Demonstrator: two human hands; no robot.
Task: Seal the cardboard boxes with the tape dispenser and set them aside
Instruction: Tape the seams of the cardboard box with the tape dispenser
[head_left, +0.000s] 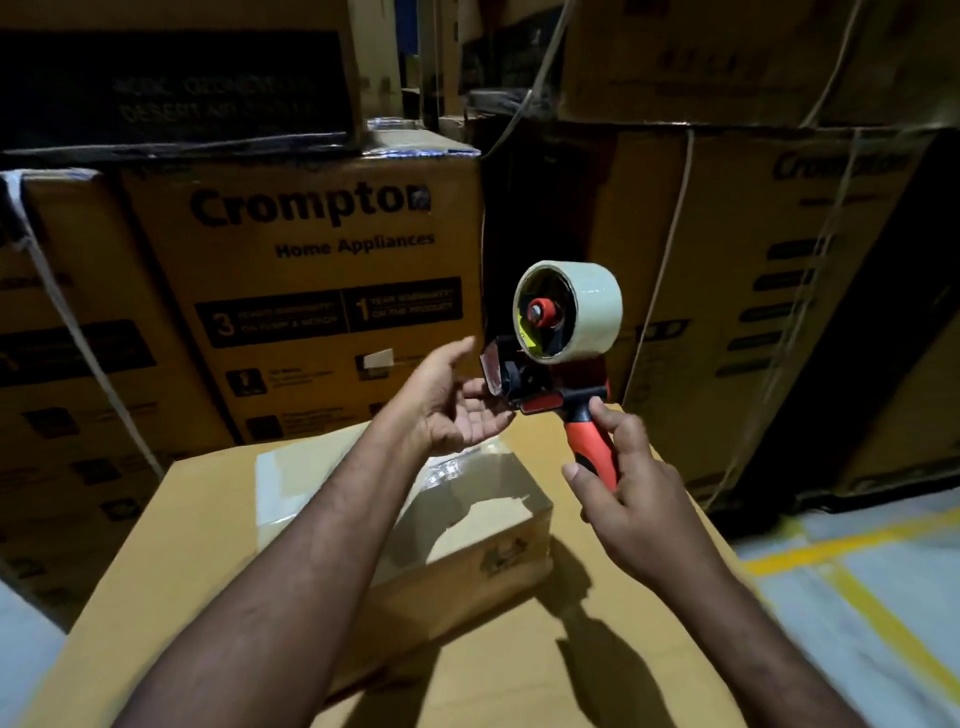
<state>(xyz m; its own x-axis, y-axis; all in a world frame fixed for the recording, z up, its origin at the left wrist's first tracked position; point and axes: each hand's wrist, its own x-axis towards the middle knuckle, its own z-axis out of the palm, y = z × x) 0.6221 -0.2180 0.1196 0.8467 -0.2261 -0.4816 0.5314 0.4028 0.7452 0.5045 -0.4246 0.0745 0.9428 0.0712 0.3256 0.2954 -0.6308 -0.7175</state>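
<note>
The right hand (628, 488) grips the red-and-black plastic tape dispenser (550, 364) by its handle, upright; the left hand (457, 410), fingers relaxed (palm up), waits at its nose. The small brown cardboard box (483, 519) lies below, nearer the left hand.

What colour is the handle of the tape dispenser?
The handle is red-orange with black parts, gripped by the right hand. The head view shows it.

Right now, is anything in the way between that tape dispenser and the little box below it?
Only the person's own left hand, open at the front of the tape dispenser, above the small box. The right hand grips the handle.
</note>
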